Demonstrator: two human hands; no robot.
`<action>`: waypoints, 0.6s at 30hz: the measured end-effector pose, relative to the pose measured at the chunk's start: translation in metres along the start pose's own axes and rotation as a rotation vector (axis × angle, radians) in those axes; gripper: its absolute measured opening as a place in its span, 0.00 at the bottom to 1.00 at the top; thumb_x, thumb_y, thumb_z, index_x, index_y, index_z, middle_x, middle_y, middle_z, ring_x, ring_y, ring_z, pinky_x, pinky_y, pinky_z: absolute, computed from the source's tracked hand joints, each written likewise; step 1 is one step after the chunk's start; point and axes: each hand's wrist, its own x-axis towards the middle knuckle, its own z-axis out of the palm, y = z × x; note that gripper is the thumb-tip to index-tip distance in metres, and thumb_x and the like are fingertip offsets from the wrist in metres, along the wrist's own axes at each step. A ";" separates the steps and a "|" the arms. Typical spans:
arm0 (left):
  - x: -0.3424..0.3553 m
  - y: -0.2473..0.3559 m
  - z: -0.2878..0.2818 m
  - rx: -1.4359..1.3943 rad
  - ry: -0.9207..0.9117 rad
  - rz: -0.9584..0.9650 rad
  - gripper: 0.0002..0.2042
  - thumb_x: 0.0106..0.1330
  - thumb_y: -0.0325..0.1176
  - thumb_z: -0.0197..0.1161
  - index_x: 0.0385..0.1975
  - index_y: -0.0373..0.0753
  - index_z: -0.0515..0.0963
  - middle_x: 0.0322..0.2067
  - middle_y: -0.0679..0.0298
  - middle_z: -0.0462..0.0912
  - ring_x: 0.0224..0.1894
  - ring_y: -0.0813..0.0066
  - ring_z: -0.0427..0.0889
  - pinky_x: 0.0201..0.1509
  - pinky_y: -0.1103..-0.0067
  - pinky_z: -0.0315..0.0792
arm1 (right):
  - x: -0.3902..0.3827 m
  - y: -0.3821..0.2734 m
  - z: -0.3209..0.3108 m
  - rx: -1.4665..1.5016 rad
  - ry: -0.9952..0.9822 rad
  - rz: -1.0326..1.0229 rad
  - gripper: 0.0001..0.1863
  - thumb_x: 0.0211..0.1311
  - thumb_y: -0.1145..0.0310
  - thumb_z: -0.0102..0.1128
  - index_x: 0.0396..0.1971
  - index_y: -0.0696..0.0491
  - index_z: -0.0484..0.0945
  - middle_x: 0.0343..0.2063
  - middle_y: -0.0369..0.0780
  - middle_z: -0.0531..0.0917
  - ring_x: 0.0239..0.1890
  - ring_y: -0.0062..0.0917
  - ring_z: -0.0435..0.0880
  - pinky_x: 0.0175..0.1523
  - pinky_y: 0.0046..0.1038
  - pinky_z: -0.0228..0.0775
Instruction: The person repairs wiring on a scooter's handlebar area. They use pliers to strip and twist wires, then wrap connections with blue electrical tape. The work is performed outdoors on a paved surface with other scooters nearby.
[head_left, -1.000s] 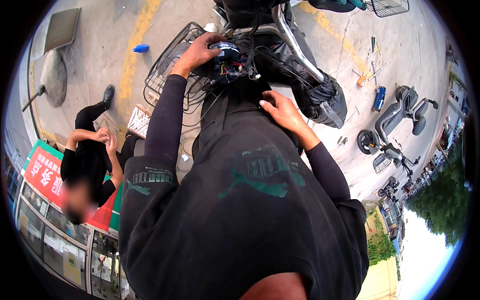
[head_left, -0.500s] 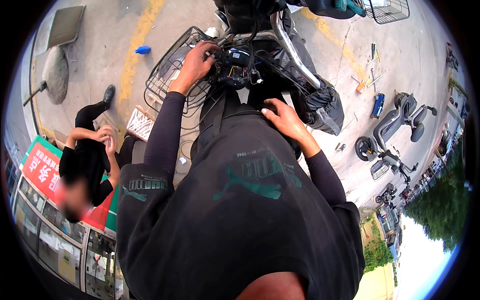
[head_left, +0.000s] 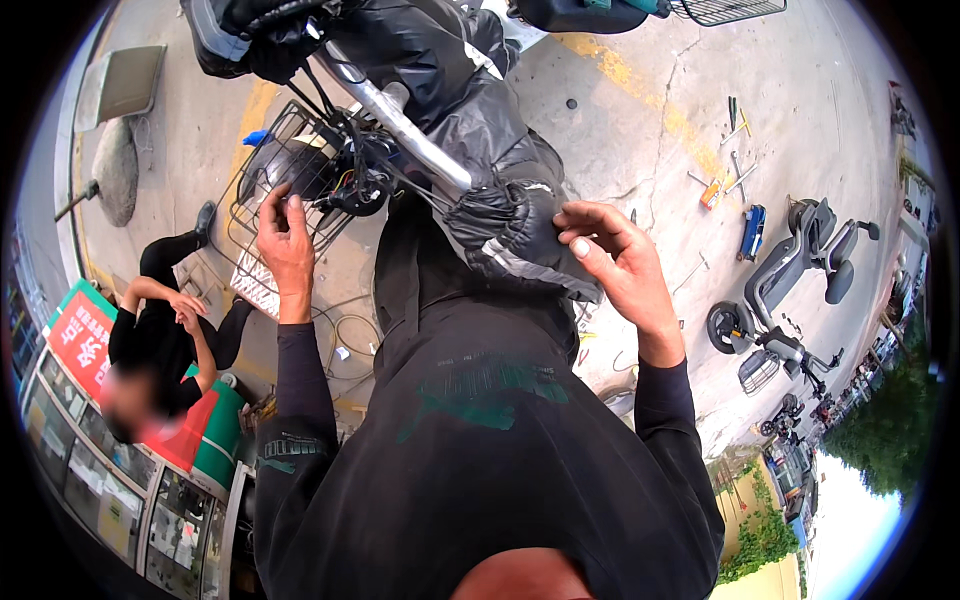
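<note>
My left hand [head_left: 285,240] hovers at the near side of the wire basket [head_left: 247,190], fingers loosely bent and apart, holding nothing visible. Right of the basket sits a cluster of dark electrical parts with coloured wires [head_left: 355,180]. A silver handlebar tube [head_left: 420,135] runs diagonally down to a crumpled black padded cover [head_left: 510,225] with grey reflective stripes. My right hand [head_left: 615,265] is open beside this cover, fingers bent toward its right edge; whether they touch it I cannot tell. A dark rounded object [head_left: 280,160] lies inside the basket.
A person in black [head_left: 150,350] sits at left beside a red-green sign [head_left: 80,335]. Hand tools [head_left: 730,185] and a blue tool [head_left: 752,232] lie on the concrete at right. A grey scooter [head_left: 775,260] stands farther right. A grey stone [head_left: 118,170] is at upper left.
The handlebar and cover have swung left and down across the electrical parts. My left hand has left those parts and moved down-left; my right hand has risen rightward from my waist to beside the cover.
</note>
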 end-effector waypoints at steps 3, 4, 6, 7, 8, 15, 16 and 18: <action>-0.037 0.056 0.032 -0.036 0.061 0.078 0.13 0.76 0.33 0.60 0.52 0.31 0.79 0.35 0.69 0.78 0.34 0.86 0.72 0.37 0.85 0.69 | 0.004 0.052 -0.047 -0.134 0.220 -0.020 0.21 0.70 0.60 0.64 0.54 0.60 0.80 0.45 0.43 0.87 0.46 0.22 0.85 0.49 0.26 0.76; -0.048 0.082 0.044 0.025 0.103 0.130 0.12 0.76 0.32 0.60 0.52 0.31 0.79 0.35 0.68 0.79 0.34 0.84 0.73 0.38 0.84 0.70 | 0.005 0.073 -0.061 -0.112 0.237 -0.037 0.21 0.70 0.59 0.63 0.52 0.60 0.81 0.43 0.43 0.87 0.45 0.24 0.85 0.49 0.27 0.76; -0.066 0.131 0.068 0.117 0.125 0.305 0.11 0.75 0.31 0.60 0.50 0.32 0.79 0.36 0.64 0.80 0.33 0.80 0.75 0.39 0.81 0.71 | -0.007 0.108 -0.079 -0.058 0.216 0.011 0.20 0.72 0.62 0.62 0.54 0.62 0.79 0.43 0.42 0.87 0.44 0.22 0.85 0.50 0.26 0.76; -0.071 0.155 0.084 0.147 0.121 0.435 0.11 0.75 0.31 0.60 0.50 0.32 0.80 0.36 0.63 0.80 0.32 0.77 0.76 0.39 0.79 0.72 | -0.009 0.124 -0.094 -0.043 0.208 0.019 0.20 0.72 0.63 0.61 0.55 0.63 0.78 0.43 0.41 0.87 0.44 0.21 0.85 0.50 0.25 0.76; -0.077 0.184 0.097 0.211 0.039 0.487 0.09 0.73 0.30 0.61 0.48 0.33 0.80 0.35 0.62 0.79 0.32 0.74 0.76 0.40 0.78 0.72 | -0.011 0.145 -0.103 -0.038 0.229 0.040 0.20 0.71 0.62 0.61 0.53 0.62 0.80 0.41 0.42 0.87 0.43 0.23 0.85 0.50 0.27 0.76; -0.112 0.251 0.209 0.586 -0.683 0.951 0.18 0.64 0.46 0.69 0.44 0.38 0.80 0.48 0.55 0.79 0.53 0.54 0.78 0.66 0.62 0.66 | -0.045 0.279 -0.138 -0.150 0.297 0.261 0.22 0.67 0.57 0.63 0.50 0.60 0.82 0.41 0.47 0.88 0.43 0.35 0.88 0.53 0.34 0.77; -0.120 0.234 0.223 0.717 -0.808 0.920 0.22 0.65 0.51 0.66 0.47 0.38 0.80 0.50 0.54 0.80 0.55 0.53 0.78 0.68 0.58 0.64 | -0.050 0.300 -0.143 -0.179 0.339 0.295 0.22 0.66 0.56 0.63 0.48 0.59 0.83 0.42 0.49 0.88 0.45 0.39 0.88 0.54 0.36 0.77; -0.131 0.220 0.237 1.049 -1.064 0.814 0.28 0.65 0.60 0.61 0.49 0.40 0.82 0.50 0.51 0.81 0.57 0.51 0.78 0.70 0.51 0.59 | -0.071 0.330 -0.158 -0.247 0.386 0.314 0.21 0.68 0.61 0.62 0.50 0.63 0.81 0.37 0.46 0.89 0.35 0.27 0.88 0.45 0.30 0.79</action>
